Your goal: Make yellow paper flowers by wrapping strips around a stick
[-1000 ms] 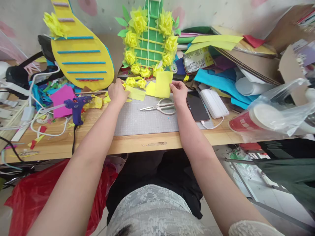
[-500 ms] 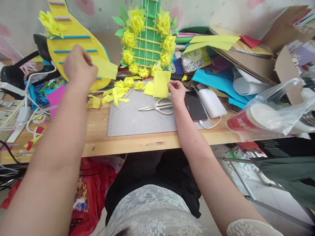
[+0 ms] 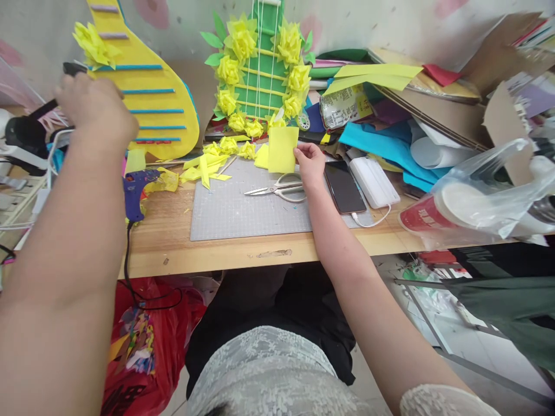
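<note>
My right hand [image 3: 311,162] pinches the edge of a yellow paper rectangle [image 3: 283,149], held upright over the back of the grey cutting mat [image 3: 243,214]. Just below it, scissors [image 3: 281,188] lie on the mat. My left hand [image 3: 95,110] is blurred at the far left, in front of the yellow lute-shaped board [image 3: 173,138] and close to a black stand [image 3: 26,130]; its fingers are mostly hidden. Below that hand, a pale yellow paper piece [image 3: 136,160] shows beside a purple glue gun [image 3: 137,193].
A green instrument-shaped board [image 3: 260,75] with yellow paper flowers leans at the back. Loose yellow strips [image 3: 206,167] lie left of the mat. To the right are a phone [image 3: 344,188], a white power bank [image 3: 373,182], stacked papers and a bagged red cup [image 3: 427,214].
My left hand has moved left and towards the black stand, and the yellow strip it held no longer shows in it. The glue gun has come into view. My right hand stays nearly still.
</note>
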Tool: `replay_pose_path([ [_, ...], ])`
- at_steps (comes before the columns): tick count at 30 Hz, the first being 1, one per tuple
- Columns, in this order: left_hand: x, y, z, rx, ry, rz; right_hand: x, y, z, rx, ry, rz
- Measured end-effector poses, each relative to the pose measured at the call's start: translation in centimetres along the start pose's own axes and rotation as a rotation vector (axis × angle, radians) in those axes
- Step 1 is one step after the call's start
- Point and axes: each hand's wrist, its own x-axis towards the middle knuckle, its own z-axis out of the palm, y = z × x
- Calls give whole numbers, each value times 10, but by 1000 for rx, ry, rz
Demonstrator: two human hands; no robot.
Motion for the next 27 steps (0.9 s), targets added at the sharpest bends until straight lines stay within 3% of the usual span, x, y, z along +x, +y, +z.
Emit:
replay_pose_path([
  [2,-13,25,6,37,62,145,0,1,0,16,-16,-11],
  [4,-29,50,23,-168,72,200,-1,1,0,50,-34,3],
  [6,-47,72,50,-471,-29,236,-2,0,1,99,-54,31],
  [10,-86,102,111,-1097,-273,80,-6,-5,2,201,-98,87],
  [13,-106,110,135,-1444,-490,-107,-12,-10,5,234,-157,119],
  [16,-113,108,138,-1592,-595,-196,-22,-15,13,193,-219,132],
  [19,-114,103,135,-1611,-650,-181,-33,-18,23,91,-244,130],
  [27,-114,97,139,-1620,-606,-254,-45,-17,29,-192,-311,32],
])
